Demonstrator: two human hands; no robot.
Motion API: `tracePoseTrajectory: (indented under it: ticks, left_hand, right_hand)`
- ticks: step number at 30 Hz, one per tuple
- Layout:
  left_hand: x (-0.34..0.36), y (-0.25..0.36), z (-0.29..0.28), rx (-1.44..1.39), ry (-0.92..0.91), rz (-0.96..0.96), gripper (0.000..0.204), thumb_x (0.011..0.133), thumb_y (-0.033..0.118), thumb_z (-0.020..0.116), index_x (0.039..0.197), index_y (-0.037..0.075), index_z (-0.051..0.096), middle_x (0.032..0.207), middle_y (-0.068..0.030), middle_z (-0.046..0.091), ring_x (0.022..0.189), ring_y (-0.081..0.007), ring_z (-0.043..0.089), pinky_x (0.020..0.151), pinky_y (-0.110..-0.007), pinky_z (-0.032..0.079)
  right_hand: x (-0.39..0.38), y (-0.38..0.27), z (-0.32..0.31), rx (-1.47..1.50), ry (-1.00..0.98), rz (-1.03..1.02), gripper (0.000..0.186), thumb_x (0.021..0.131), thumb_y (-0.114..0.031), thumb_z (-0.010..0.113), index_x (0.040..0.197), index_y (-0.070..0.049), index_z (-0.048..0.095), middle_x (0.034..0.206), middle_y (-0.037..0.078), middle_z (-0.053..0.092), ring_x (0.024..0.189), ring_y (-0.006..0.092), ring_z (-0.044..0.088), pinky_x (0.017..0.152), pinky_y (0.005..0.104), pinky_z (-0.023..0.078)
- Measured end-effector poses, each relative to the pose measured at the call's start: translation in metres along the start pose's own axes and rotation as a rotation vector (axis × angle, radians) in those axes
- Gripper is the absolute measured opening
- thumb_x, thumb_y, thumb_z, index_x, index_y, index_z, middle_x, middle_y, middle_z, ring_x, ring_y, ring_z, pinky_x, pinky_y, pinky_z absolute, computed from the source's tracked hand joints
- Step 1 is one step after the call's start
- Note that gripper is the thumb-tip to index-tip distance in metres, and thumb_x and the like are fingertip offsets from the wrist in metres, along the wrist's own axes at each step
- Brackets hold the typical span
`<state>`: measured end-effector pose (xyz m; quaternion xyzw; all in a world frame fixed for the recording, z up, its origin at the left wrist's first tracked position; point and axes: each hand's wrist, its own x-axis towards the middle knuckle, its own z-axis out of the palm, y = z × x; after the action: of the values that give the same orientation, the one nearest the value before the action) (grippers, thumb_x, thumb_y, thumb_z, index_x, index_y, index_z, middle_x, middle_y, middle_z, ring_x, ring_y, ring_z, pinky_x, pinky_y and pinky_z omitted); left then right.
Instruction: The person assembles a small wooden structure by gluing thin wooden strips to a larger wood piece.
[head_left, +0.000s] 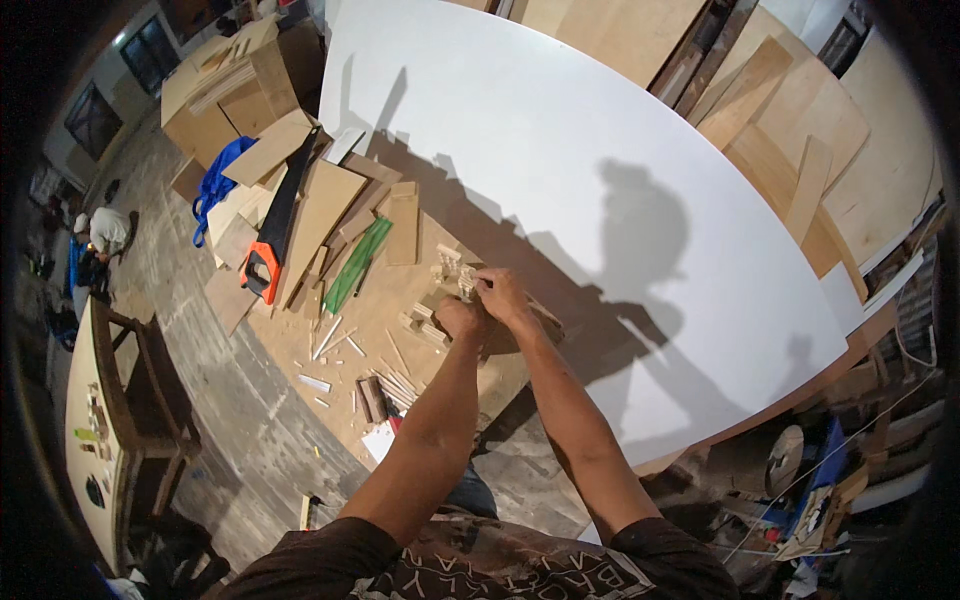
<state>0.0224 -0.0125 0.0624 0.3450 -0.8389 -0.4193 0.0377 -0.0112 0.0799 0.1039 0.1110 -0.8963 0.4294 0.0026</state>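
On the wooden work table (pixel 290 335), my two hands are close together over a cluster of small pale wooden blocks (pixel 452 268). My right hand (pixel 505 298) is closed, its thumb and fingertips pinched at the cluster's right side; what lies between them is too small to name. Just left of it, my left hand (pixel 463 318) is curled down among the pieces, its fingertips hidden. Short wooden strips (pixel 424 328) lie beside the left hand. Thin pale sticks (pixel 397 385) and offcuts are scattered nearer me, next to two brown cylinders (pixel 371 398).
A handsaw with an orange handle (pixel 262 270) leans on stacked boards (pixel 325 215) at the left. A green strip (pixel 358 265) lies near them. A large white panel (pixel 520 150) spans the far and right side. Another table (pixel 95 350) stands at left; a person (pixel 105 232) is beyond.
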Motion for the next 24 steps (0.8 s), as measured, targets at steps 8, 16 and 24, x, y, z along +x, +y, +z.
tracePoseTrajectory:
  ticks: [8, 16, 24]
  left_hand:
    - [0.023, -0.021, 0.016, -0.192, 0.047, -0.068, 0.031, 0.071, 0.024, 0.083, 0.079, -0.004, 0.072, 0.076, -0.0193, 0.072, 0.07, -0.0298, 0.072, 0.064, -0.041, 0.054]
    - [0.035, -0.04, 0.053, -0.196, 0.095, -0.028, 0.03, 0.063, 0.016, 0.083, 0.084, -0.004, 0.074, 0.079, -0.0222, 0.072, 0.074, -0.0346, 0.072, 0.071, -0.042, 0.056]
    - [0.019, -0.019, 0.043, -0.445, -0.07, -0.303, 0.036, 0.069, 0.017, 0.085, 0.093, -0.004, 0.069, 0.088, -0.0119, 0.072, 0.078, -0.0232, 0.069, 0.069, -0.038, 0.055]
  right_hand:
    - [0.003, 0.008, 0.01, 0.035, 0.005, -0.035, 0.023, 0.085, -0.013, 0.062, 0.102, -0.001, 0.073, 0.097, 0.018, 0.072, 0.089, 0.0319, 0.071, 0.081, 0.0383, 0.054]
    - [0.0, 0.012, -0.001, 0.072, -0.05, 0.051, 0.021, 0.085, -0.012, 0.06, 0.097, -0.002, 0.073, 0.085, 0.017, 0.072, 0.081, 0.0293, 0.071, 0.076, 0.0376, 0.054]
    - [-0.002, 0.019, 0.006, 0.059, 0.028, 0.058, 0.019, 0.088, -0.014, 0.063, 0.097, -0.001, 0.073, 0.086, 0.016, 0.073, 0.081, 0.0282, 0.071, 0.077, 0.0374, 0.053]
